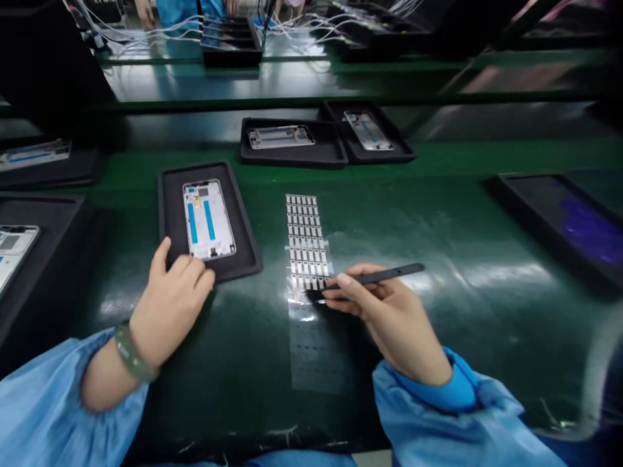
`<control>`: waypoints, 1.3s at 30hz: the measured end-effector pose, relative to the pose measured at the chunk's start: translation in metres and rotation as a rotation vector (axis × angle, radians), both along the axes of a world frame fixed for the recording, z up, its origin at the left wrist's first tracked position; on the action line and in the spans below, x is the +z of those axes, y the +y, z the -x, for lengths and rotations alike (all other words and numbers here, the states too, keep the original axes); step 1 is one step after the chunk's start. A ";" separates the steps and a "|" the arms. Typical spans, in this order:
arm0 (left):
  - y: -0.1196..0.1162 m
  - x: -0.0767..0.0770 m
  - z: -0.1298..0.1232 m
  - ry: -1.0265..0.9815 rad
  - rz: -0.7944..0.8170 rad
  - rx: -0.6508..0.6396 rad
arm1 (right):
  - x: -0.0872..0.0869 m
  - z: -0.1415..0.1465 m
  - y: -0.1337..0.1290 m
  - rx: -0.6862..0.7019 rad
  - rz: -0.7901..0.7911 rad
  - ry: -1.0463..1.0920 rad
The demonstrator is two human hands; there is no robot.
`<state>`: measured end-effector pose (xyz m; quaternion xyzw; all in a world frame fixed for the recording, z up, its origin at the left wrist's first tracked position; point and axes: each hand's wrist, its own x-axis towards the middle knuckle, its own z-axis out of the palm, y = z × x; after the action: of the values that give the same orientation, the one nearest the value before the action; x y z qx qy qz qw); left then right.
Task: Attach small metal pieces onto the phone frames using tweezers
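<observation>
Between thumb and fingers, my right hand pinches a thin black tool. The dark tip of the tool is at the lower rows of small metallic pieces on a clear sheet. My left hand rests with its fingers spread at the near edge of a black tray, holding nothing. In that tray lies a white phone frame with two blue strips, its bottom edge close to my left fingertips.
Two black trays with phone frames stand behind, and more trays lie at the left. At the right is a dark tray with a purple sheet. Beyond the ledge are white cables and another person's hand.
</observation>
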<state>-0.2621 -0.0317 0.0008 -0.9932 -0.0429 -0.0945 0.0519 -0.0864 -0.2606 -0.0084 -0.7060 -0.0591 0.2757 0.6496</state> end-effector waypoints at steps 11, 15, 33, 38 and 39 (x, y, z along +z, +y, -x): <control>-0.072 0.030 0.052 0.057 0.266 -0.405 | -0.009 0.026 0.009 0.065 0.044 -0.015; -0.068 0.031 0.009 0.075 0.288 -0.403 | -0.011 0.025 0.007 0.058 0.053 -0.016; -0.056 -0.006 -0.050 0.144 0.337 -0.469 | -0.008 0.026 0.009 0.020 0.066 0.034; -0.061 -0.008 -0.045 0.134 0.309 -0.467 | -0.009 0.025 0.008 0.054 0.082 0.039; -0.062 -0.009 -0.044 0.131 0.306 -0.466 | -0.009 0.025 0.008 0.053 0.082 0.038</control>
<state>-0.2177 -0.0937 -0.0080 -0.9766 0.1764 -0.0319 -0.1190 -0.1111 -0.2529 -0.0175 -0.7248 -0.0541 0.3083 0.6137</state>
